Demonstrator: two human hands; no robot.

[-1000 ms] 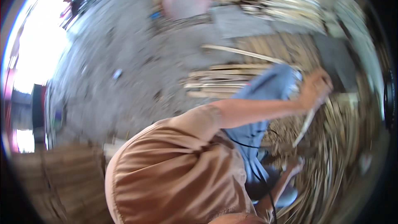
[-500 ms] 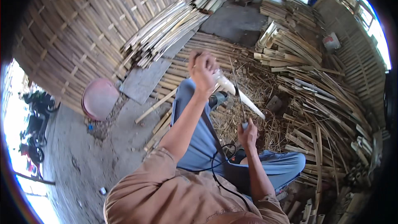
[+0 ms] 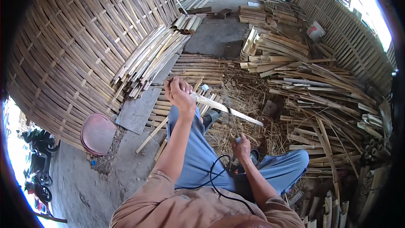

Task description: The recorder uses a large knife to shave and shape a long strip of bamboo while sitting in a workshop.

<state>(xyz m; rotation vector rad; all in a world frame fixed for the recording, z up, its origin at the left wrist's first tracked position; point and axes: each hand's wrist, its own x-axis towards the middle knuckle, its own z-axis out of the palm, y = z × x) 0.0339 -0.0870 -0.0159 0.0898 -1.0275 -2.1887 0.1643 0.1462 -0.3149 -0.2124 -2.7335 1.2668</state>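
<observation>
My left hand (image 3: 180, 97), raised in front of my left knee, is closed around the upper end of a pale split bamboo strip (image 3: 242, 117). The strip slants down to the right, its far end over the shavings. In my right hand (image 3: 241, 148), between my knees, is the handle of a long-bladed knife (image 3: 233, 123). Its dark, slightly blurred blade points away from me and crosses the strip near its middle. Whether blade and strip touch, I cannot tell.
Bamboo shavings (image 3: 249, 99) litter the ground before me. Split bamboo piles (image 3: 325, 88) fill the right side. More strips (image 3: 147, 57) lean by the woven wall (image 3: 88, 55). A pinkish round basin (image 3: 98, 134) stands at left. A black cord (image 3: 212, 169) loops over my lap.
The view has shifted. My left hand has lowered and moved left with the strip, which lies at a flatter slant. My right hand and the knife have come a little nearer to me.
</observation>
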